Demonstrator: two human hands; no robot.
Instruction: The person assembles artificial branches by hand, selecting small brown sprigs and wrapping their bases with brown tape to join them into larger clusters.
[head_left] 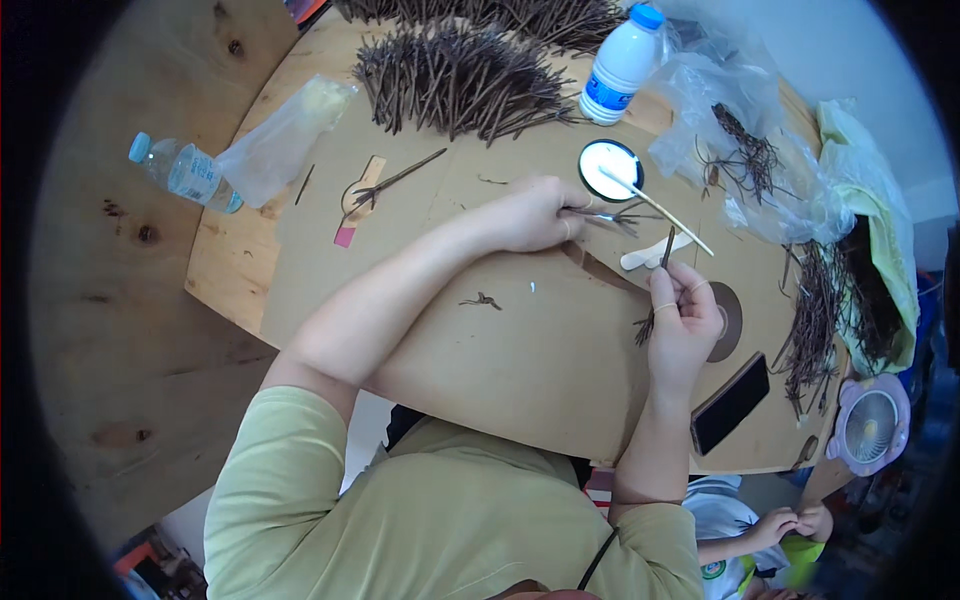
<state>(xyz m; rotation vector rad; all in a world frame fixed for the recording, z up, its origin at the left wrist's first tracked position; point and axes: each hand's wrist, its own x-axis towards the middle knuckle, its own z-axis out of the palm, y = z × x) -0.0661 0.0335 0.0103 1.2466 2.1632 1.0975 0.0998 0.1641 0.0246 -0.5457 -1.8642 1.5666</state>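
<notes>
My left hand [545,213] is closed around a brown branched twig [622,214], whose forked end sticks out to the right with a whitish spot near the fingers. My right hand [685,315] pinches a second brown twig [668,247]. It stands nearly upright, with a bushy lower end beside the palm. Just beyond the left hand is a round dark-rimmed dish of white paste [603,160], a thin pale stick [672,220] leaning across its rim. Flat wooden craft sticks [645,257] lie between the hands.
Cardboard [500,350] covers the table. Piled twigs [460,85] and a white bottle [620,70] stand at the far side. Rightward are plastic bags [790,190], loose twigs [812,310], a brown tape roll [730,320], a phone [730,403], a small fan [870,425] and another person's hands [790,522].
</notes>
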